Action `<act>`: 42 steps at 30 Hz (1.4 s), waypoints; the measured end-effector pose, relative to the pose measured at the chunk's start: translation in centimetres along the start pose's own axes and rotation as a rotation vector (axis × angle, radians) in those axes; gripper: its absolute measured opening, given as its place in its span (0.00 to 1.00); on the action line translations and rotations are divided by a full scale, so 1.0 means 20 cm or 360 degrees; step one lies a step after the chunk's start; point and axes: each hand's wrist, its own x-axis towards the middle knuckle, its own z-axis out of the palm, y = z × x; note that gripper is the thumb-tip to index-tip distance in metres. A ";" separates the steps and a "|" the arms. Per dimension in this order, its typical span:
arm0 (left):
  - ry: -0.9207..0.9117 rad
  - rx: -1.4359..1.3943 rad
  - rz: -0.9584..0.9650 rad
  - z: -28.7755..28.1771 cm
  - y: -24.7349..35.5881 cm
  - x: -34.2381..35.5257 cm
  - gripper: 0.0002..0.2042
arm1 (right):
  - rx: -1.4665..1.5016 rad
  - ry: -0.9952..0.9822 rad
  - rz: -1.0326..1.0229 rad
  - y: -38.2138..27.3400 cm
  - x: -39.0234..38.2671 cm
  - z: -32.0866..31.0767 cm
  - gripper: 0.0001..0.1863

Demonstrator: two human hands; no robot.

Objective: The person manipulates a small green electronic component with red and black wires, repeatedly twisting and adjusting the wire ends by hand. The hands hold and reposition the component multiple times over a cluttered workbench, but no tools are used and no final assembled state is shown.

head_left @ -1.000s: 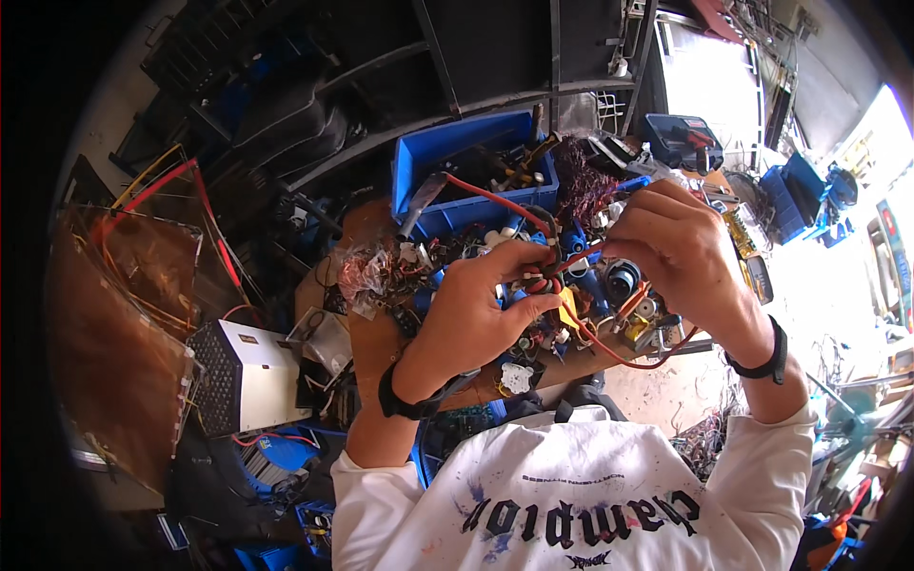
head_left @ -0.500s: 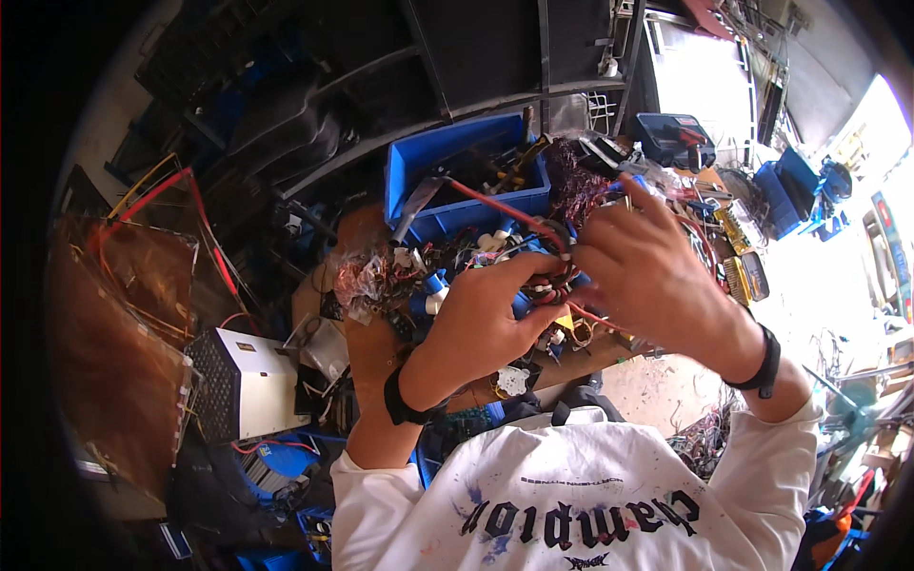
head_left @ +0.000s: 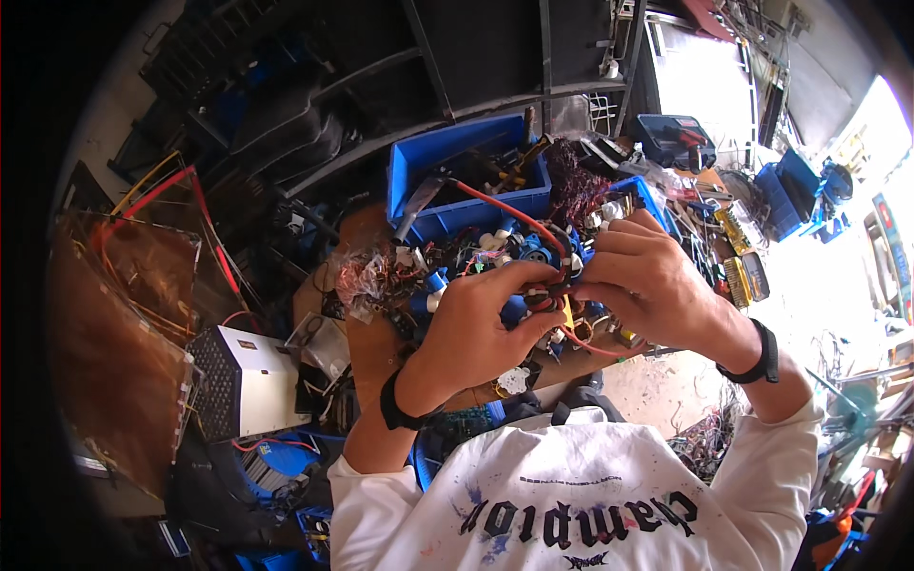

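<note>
My left hand [head_left: 476, 328] is closed on a small coil of red and black cable [head_left: 545, 299] over the middle of the cluttered table [head_left: 367, 324]. Just to its right, my right hand [head_left: 647, 276] has curled fingers pinched at the same coil, its fingertips partly hiding what they grip. A red cable [head_left: 509, 205] arches from the coil up-left to a greyish end piece [head_left: 419, 209]; a red loop [head_left: 605, 349] hangs below. Small blue, white and yellow electronic parts lie beneath both hands.
Blue bins [head_left: 447, 214] sit at the back and far right [head_left: 785, 195]. A dark tool case [head_left: 671, 143] stands behind. At left are a metal-cased unit [head_left: 267, 376], brown panels [head_left: 124, 352] and tangled red wires. A dark frame rises behind the table.
My right hand has come down and left, closer to my left hand and onto the coil. The red lower loop is now pulled higher and further left.
</note>
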 end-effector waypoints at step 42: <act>0.0588 -0.1352 0.0088 0.02 -0.07 -0.02 0.16 | 0.0738 0.0619 0.0345 -0.06 0.07 0.40 0.06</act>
